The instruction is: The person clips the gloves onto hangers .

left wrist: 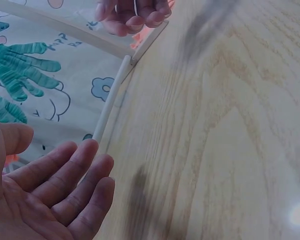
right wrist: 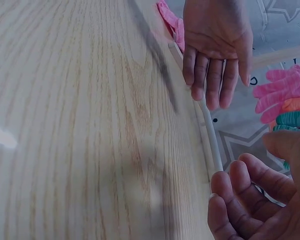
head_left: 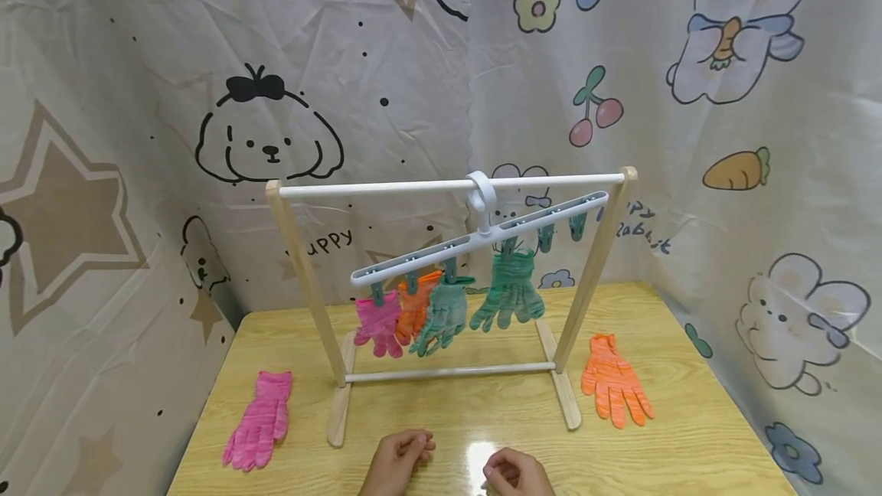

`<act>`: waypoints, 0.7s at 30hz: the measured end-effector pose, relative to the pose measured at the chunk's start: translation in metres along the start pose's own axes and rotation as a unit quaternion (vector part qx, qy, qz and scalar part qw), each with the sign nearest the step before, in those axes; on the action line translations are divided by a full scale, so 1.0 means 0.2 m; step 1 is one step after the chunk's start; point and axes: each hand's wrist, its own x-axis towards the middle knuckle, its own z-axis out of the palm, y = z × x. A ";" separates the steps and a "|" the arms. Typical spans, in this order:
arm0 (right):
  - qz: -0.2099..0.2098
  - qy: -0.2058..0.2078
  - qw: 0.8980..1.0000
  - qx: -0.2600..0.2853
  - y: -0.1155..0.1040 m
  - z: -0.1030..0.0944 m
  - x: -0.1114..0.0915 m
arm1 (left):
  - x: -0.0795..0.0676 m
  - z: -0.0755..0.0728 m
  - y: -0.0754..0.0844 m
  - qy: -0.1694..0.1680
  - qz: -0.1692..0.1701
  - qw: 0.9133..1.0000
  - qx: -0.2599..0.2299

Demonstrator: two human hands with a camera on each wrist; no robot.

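Note:
My left hand [head_left: 403,458] and right hand [head_left: 517,471] hover over the front of the table, apart, fingers loosely bent and holding nothing. In the left wrist view, the left palm [left wrist: 45,205] shows bare. Beyond them, a white clip hanger [head_left: 485,239] hangs tilted from a rack's top rod [head_left: 386,188], its right end higher. From its clips hang a pink glove [head_left: 379,324], an orange glove [head_left: 416,308] and two green gloves [head_left: 513,289]. Two clips [head_left: 546,237] at the right end hold nothing. On the table lie another pink glove [head_left: 260,423], left, and another orange glove [head_left: 613,381], right.
The rack's wooden posts [head_left: 306,285] stand on flat feet [head_left: 566,400], joined by a low white crossbar [head_left: 448,373]. Printed curtains [head_left: 413,98] enclose the wood-grain table [head_left: 441,412] at the back and sides.

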 end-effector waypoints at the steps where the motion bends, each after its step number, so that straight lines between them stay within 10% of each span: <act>1: 0.002 0.000 1.000 -0.001 0.00 0.00 0.00 | 0.00 0.00 0.00 0.001 -0.001 1.000 0.000; 21: 0.028 -0.009 1.000 -0.001 -0.01 0.00 0.02 | 0.00 -0.03 0.00 0.018 0.023 0.999 0.016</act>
